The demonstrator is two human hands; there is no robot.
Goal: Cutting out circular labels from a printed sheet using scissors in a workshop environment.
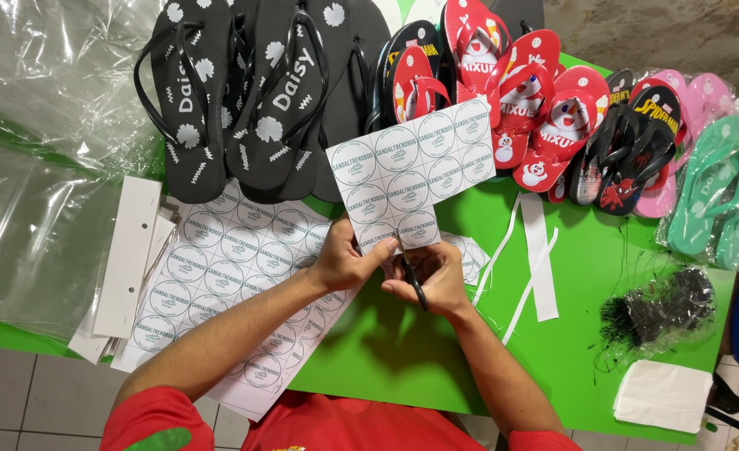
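on the bright green table [436,351], below rows of black, red, pink and teal rubber flip-flops [244,100], lies a big white sheet of round printed stickers [219,276]. my left hand [344,263] pinches the lower edge of a smaller cut piece of sticker sheet [411,171], holding it above the table. my right hand [432,280] is closed on black scissors [413,284] at that piece's bottom edge.

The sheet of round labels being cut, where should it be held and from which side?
Probably the lower left edge of the label sheet, reached from the person's own left, where the left hand pinches it. The sheet fans upward and away, and the scissors in the right hand enter from the bottom right.
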